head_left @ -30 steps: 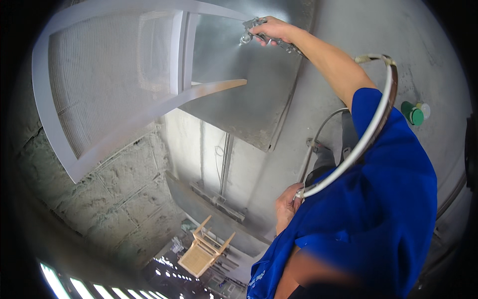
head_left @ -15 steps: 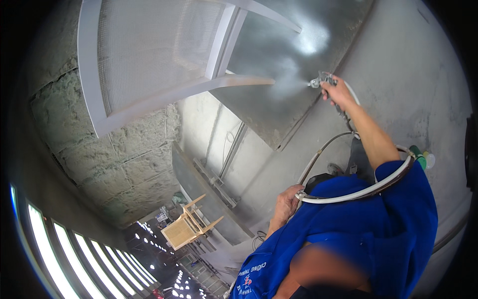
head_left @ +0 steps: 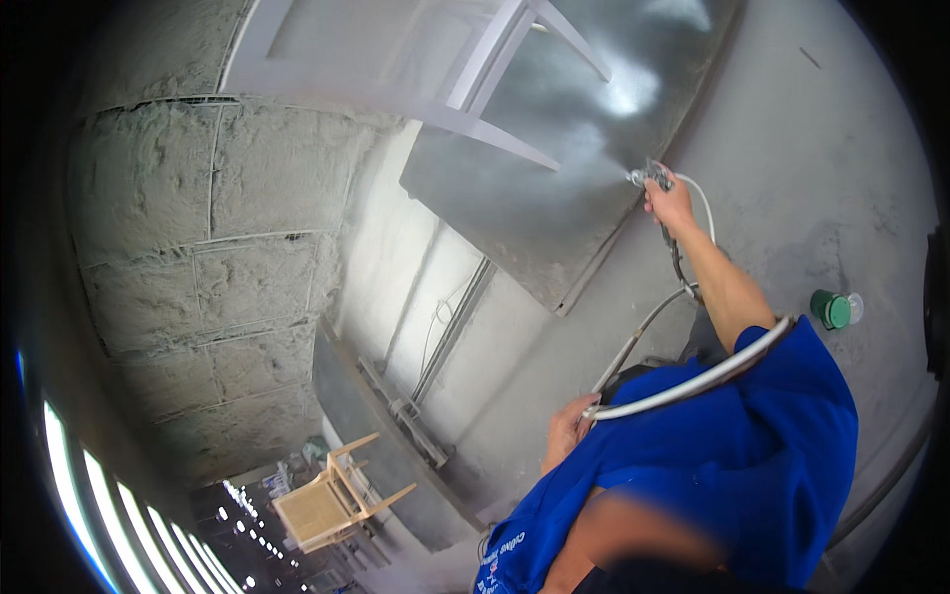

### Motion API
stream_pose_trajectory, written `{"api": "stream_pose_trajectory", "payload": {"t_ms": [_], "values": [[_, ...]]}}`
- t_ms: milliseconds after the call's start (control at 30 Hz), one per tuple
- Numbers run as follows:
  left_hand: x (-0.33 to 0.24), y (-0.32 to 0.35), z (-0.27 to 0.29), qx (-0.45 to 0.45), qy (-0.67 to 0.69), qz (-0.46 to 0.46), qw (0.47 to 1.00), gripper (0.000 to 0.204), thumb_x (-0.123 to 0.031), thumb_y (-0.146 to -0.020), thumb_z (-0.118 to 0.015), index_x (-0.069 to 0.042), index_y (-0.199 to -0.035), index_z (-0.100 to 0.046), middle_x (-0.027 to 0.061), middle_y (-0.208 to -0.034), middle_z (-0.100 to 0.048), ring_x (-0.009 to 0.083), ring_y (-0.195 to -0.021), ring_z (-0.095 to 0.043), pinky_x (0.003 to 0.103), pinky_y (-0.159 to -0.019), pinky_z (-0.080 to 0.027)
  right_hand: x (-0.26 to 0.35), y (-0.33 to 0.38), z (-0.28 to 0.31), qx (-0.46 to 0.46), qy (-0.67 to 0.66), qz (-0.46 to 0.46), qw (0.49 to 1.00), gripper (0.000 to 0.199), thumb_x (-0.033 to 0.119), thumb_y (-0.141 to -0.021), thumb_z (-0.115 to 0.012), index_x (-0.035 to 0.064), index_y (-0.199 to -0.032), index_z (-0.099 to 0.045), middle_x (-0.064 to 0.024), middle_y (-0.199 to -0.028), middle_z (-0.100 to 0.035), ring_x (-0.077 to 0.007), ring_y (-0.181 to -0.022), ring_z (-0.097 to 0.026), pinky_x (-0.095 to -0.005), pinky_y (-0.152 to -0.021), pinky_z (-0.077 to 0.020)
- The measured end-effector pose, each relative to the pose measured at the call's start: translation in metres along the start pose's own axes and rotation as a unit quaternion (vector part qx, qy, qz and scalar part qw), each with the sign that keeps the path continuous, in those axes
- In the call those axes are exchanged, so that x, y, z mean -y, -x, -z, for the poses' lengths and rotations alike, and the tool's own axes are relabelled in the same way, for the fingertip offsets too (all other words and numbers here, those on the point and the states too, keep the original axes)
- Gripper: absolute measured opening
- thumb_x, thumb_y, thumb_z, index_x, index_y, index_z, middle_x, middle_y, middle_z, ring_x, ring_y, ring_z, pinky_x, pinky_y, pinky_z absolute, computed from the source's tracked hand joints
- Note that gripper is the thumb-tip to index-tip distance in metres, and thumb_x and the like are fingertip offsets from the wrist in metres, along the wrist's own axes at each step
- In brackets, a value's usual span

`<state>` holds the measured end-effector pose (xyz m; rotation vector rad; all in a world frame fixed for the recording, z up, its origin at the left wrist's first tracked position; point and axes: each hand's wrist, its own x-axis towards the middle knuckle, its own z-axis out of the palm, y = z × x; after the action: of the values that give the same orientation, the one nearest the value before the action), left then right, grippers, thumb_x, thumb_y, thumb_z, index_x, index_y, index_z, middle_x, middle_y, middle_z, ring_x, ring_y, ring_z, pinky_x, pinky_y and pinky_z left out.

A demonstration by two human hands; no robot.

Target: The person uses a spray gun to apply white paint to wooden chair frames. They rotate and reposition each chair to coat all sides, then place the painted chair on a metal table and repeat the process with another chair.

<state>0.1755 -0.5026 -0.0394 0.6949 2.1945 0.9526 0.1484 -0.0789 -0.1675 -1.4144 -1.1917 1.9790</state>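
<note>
My right hand (head_left: pixel 671 203) is stretched out and gripped around a metal spray gun (head_left: pixel 648 178). Its nozzle points left at a white-painted chair frame (head_left: pixel 475 99), and a pale mist hangs between nozzle and chair leg. The chair stands on a grey metal sheet (head_left: pixel 534 228). My left hand (head_left: pixel 566 428) is close to my body and holds the white hose (head_left: pixel 693 381), which loops across my blue shirt up to the gun.
A green-capped jar (head_left: pixel 833 309) sits on the grey floor to the right. A rough block wall (head_left: pixel 188 297) fills the left. An unpainted wooden chair (head_left: pixel 332 500) stands far off at lower left, near a metal rail (head_left: pixel 416 416).
The view has swung, so the chair frame has slid up and left. My right hand with the spray gun has moved down and right, away from the chair. My left hand keeps the hose.
</note>
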Motion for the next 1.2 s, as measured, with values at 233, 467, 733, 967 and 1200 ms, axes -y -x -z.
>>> {"api": "stream_pose_trajectory", "payload": {"t_ms": [233,467,733,967,1200], "values": [[0.092,0.043,0.044,-0.091,0.202,0.030,0.975,0.034,0.006,-0.091,-0.069,-0.009,-0.121,-0.074,0.0139,-0.105,-0.076,0.0228,-0.096,-0.073,0.031,-0.087,-0.054,0.066,0.153,-0.057,-0.017,-0.163,0.129,0.978,0.046,0.023,-0.100,-0.063,0.0102,-0.143,-0.053,-0.0029,-0.087,-0.065,-0.0116,-0.072,-0.064,-0.0256,-0.046,-0.0439],[0.089,-0.007,0.121,-0.149,0.006,-0.198,0.969,0.032,0.002,-0.088,-0.071,-0.009,-0.118,-0.074,0.0151,-0.107,-0.077,0.0301,-0.100,-0.075,0.037,-0.089,-0.057,0.190,0.263,-0.127,0.098,-0.268,0.430,0.857,0.052,0.024,-0.101,-0.064,0.0057,-0.147,-0.049,-0.0078,-0.090,-0.066,-0.0151,-0.073,-0.065,-0.0258,-0.044,-0.0453],[0.105,-0.020,0.185,-0.176,-0.015,-0.211,0.961,0.029,0.004,-0.084,-0.072,-0.005,-0.112,-0.075,0.0158,-0.105,-0.076,0.0307,-0.096,-0.074,0.036,-0.087,-0.057,0.103,0.214,-0.164,-0.022,-0.107,0.403,0.909,0.053,0.019,-0.100,-0.065,0.0010,-0.147,-0.051,-0.0054,-0.088,-0.069,-0.0104,-0.071,-0.065,-0.0238,-0.051,-0.0499],[0.129,-0.034,0.234,-0.137,0.065,-0.164,0.975,0.026,-0.005,-0.084,-0.083,-0.002,-0.109,-0.076,0.0153,-0.101,-0.077,0.0271,-0.092,-0.074,0.034,-0.084,-0.057,-0.072,0.132,-0.173,0.009,0.471,0.343,0.813,0.060,0.016,-0.094,-0.064,0.0249,-0.152,-0.050,-0.0247,-0.116,-0.069,-0.0404,-0.105,-0.069,-0.0467,-0.093,-0.0552],[0.189,-0.105,0.307,0.004,0.103,-0.210,0.972,0.026,-0.003,-0.085,-0.081,-0.003,-0.110,-0.076,0.0135,-0.101,-0.077,0.0257,-0.091,-0.074,0.033,-0.082,-0.057,-0.101,0.135,-0.257,0.058,0.650,0.230,0.721,0.071,0.009,-0.085,-0.064,0.0285,-0.151,-0.046,-0.0185,-0.105,-0.065,-0.0378,-0.099,-0.069,-0.0485,-0.084,-0.0567]]}}
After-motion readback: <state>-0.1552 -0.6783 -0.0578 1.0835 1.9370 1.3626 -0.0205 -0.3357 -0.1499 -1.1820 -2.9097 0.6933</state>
